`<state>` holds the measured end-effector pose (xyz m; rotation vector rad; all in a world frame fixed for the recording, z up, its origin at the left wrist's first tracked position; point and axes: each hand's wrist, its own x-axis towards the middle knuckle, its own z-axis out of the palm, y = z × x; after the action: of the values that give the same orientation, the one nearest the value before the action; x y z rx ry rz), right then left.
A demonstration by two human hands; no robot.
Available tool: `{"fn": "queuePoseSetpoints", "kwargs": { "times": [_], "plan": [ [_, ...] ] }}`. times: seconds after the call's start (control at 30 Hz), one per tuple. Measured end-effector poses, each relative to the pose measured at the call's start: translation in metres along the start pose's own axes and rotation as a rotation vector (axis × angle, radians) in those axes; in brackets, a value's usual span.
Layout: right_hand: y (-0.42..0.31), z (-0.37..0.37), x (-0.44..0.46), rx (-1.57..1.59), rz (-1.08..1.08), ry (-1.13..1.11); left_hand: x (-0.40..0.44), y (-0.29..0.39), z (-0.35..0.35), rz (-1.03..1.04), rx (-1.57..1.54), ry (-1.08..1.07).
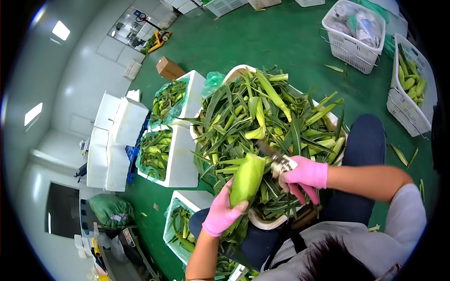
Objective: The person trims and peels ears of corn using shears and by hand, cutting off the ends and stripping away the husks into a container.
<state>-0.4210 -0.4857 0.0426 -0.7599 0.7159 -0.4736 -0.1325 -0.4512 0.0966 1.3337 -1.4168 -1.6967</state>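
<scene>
My left hand (pixel 224 210), in a pink glove with bare fingertips, is wrapped round a green corn ear (pixel 248 180) in its husk. To its right, my right hand (pixel 303 177), also in a pink glove, grips metal pruning shears (pixel 282 164) whose blades point up and left, close to the ear's top end. Below both hands lies a big heap of husks and leaves (pixel 276 117) with some ears in it, filling a pale tub (pixel 238 71) between my knees.
White foam boxes (pixel 184 157) with corn stand at the left. White crates (pixel 358 55) with bags and with ears (pixel 412 108) are at the upper right. A cardboard box (pixel 169 69), a green sack (pixel 111 209) and a yellow pallet jack (pixel 161 38) are farther off.
</scene>
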Motion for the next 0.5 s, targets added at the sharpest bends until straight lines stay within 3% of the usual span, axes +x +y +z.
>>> {"fn": "queuePoseSetpoints", "kwargs": {
  "times": [0.07, 0.17, 0.27, 0.3, 0.33, 0.37, 0.4, 0.47, 0.5],
  "plan": [
    [0.01, 0.008, 0.011, 0.09, -0.251, 0.162, 0.006, 0.003, 0.013, 0.074, 0.078, 0.086],
    [0.001, 0.022, 0.017, 0.174, -0.456, 0.235, 0.01, 0.009, 0.016, 0.2, 0.914, 0.098],
    [-0.002, 0.017, 0.029, -0.104, -0.849, 0.414, 0.016, 0.011, 0.01, 0.17, 0.309, 0.125],
    [-0.012, 0.013, 0.021, -0.105, -0.806, 0.404, 0.013, 0.019, 0.013, 0.151, -0.005, 0.141],
    [-0.025, 0.009, 0.015, -0.132, -0.741, 0.399, 0.017, 0.007, 0.003, 0.235, -0.122, 0.15],
    [-0.028, -0.003, 0.021, -0.22, -0.849, 0.42, 0.019, -0.004, -0.016, 0.273, -0.264, 0.063],
    [-0.04, 0.003, 0.025, -0.054, -0.827, 0.452, 0.018, -0.011, -0.032, 0.318, -0.405, -0.023],
    [-0.065, -0.015, 0.024, -0.65, -0.713, 0.659, 0.021, 0.002, -0.032, 0.387, -0.474, 0.331],
    [-0.084, -0.01, 0.023, -0.95, -0.488, 0.738, 0.026, 0.005, -0.037, 0.43, -0.505, 0.363]
  ]
}}
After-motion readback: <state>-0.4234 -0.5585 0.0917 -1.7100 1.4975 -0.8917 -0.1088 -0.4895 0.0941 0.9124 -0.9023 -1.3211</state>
